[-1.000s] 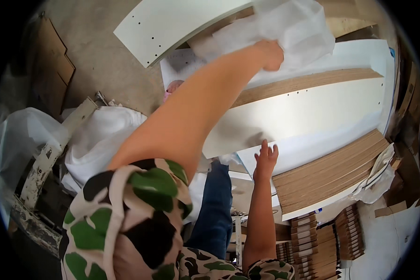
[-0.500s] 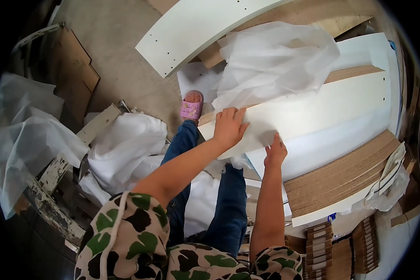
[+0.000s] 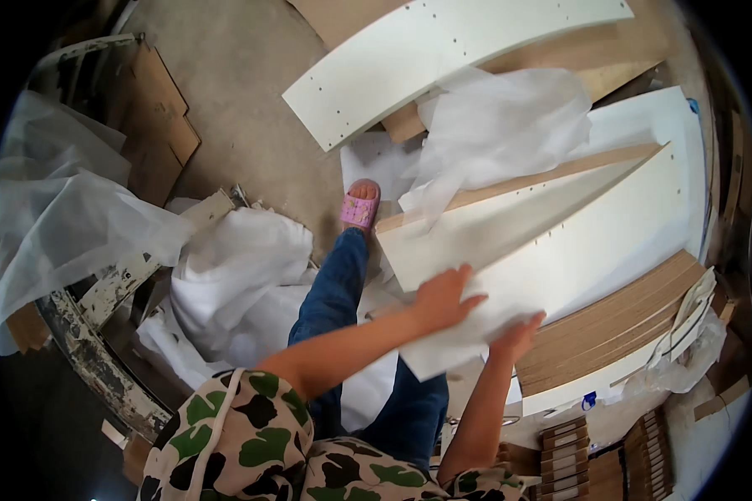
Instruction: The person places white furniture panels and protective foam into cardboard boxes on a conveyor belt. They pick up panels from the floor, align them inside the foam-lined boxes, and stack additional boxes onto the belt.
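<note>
A long white board [image 3: 595, 225] with small holes along its far edge lies slanted across my work area, its near end over my legs. My left hand [image 3: 444, 301] grips its left edge, thumb lying on the white face. On the opposite edge, my right hand [image 3: 516, 337] holds the board with the fingertips over the rim; its thumb is not clearly visible. Behind it rests a stack of similar white boards [image 3: 439, 244] with brown raw edges. The held board's far corner overlaps that stack, and a wedge of the stack's top shows between them.
Crumpled translucent foam sheeting [image 3: 510, 125] covers the stack's far side. A curved white panel [image 3: 393, 71] lies beyond. At right is a pile of brown-edged boards [image 3: 614, 330]. White wrapping [image 3: 234, 275] and a worn metal frame [image 3: 100, 367] are at left.
The white board has come toward me and turned away from the stack, exposing the board beneath. Both hands have moved nearer and to the right with it.
</note>
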### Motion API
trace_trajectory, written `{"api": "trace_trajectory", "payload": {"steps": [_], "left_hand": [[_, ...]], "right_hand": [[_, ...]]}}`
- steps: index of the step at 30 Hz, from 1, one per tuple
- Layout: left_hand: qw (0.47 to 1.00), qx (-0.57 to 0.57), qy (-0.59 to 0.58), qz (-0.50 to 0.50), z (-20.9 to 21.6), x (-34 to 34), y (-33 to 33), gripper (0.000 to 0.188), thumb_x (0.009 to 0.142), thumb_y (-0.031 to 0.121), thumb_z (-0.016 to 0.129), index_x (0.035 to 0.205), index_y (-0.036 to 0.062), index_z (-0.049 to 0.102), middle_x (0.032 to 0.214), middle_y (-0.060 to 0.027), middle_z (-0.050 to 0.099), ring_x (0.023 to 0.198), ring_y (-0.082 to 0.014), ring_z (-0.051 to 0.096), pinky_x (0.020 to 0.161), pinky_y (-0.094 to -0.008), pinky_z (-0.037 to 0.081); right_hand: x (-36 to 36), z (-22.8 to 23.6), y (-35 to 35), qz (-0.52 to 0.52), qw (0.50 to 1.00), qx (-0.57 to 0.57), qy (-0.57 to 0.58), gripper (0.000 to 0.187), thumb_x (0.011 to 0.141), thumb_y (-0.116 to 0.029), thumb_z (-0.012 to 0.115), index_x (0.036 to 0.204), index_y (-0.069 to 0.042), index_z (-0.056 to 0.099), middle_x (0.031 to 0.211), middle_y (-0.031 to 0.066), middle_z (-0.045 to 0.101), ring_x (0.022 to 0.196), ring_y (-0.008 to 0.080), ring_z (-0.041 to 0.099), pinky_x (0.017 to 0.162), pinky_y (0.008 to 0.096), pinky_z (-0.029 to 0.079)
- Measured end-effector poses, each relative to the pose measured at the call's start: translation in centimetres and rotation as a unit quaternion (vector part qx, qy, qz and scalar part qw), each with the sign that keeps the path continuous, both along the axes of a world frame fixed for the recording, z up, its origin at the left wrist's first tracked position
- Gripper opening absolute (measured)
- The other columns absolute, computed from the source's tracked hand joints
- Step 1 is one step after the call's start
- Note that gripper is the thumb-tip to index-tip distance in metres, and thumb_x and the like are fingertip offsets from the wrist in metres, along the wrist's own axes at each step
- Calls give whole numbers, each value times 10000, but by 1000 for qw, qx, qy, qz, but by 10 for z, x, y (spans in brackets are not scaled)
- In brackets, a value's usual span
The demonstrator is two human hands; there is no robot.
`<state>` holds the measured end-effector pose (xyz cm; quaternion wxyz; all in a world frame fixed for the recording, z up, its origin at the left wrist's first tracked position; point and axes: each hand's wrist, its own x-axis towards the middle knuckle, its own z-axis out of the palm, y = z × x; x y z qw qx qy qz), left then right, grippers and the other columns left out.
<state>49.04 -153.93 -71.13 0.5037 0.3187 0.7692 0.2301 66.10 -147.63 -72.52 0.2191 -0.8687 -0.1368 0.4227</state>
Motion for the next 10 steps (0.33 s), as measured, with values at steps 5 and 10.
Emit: {"api": "trace_trajectory", "payload": {"steps": [5, 10], "left_hand": [[983, 125, -60, 118, 92, -33, 12, 334, 800, 249, 639, 1050, 57, 526, 833, -150, 611, 698, -276, 616, 613, -353, 481], [991, 79, 3, 111, 85, -161, 18, 389, 778, 283, 677, 1077, 48, 595, 801, -128, 645, 626, -189, 598, 583, -268, 479]], "right_hand": [[-39, 77, -1, -26, 996, 50, 74, 683, 873, -489, 467, 1282, 49, 365, 1301, 161, 412, 1145, 273, 436, 967, 379, 360], [-132, 76, 1, 132, 960, 156, 191, 669, 883, -494, 446, 1307, 13, 342, 1322, 120, 394, 1189, 250, 392, 1026, 379, 286]]}}
